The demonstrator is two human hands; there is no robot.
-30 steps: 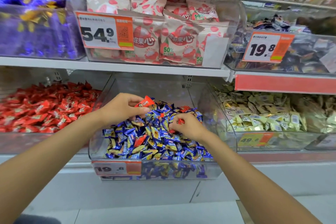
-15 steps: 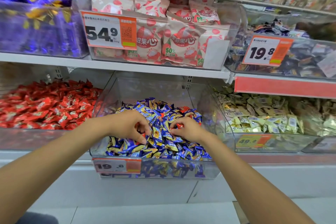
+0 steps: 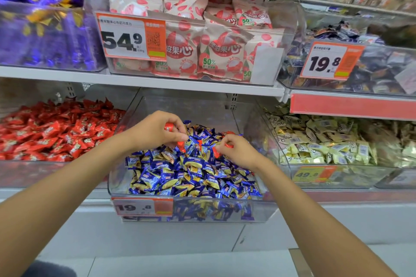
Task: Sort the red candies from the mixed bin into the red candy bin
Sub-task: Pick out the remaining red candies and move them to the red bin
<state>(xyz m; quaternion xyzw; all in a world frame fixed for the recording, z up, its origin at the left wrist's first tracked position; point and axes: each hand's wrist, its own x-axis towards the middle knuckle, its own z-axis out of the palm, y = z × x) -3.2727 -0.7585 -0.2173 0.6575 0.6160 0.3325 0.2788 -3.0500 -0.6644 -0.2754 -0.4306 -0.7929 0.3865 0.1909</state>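
Above the mixed bin [image 3: 198, 108], the left hand [image 3: 155, 131] curls round a red candy [image 3: 168, 127] — the right hand [image 3: 239, 152] pinches another.

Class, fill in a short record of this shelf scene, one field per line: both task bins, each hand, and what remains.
clear plastic mixed bin: mostly blue-and-yellow wrapped candies
clear red candy bin: left of the mixed bin, heaped with red candies
left hand: grips red wrapped candy over the mixed bin
right hand: pinches second red wrapped candy
remaining: both held candies not yet in the red candy bin
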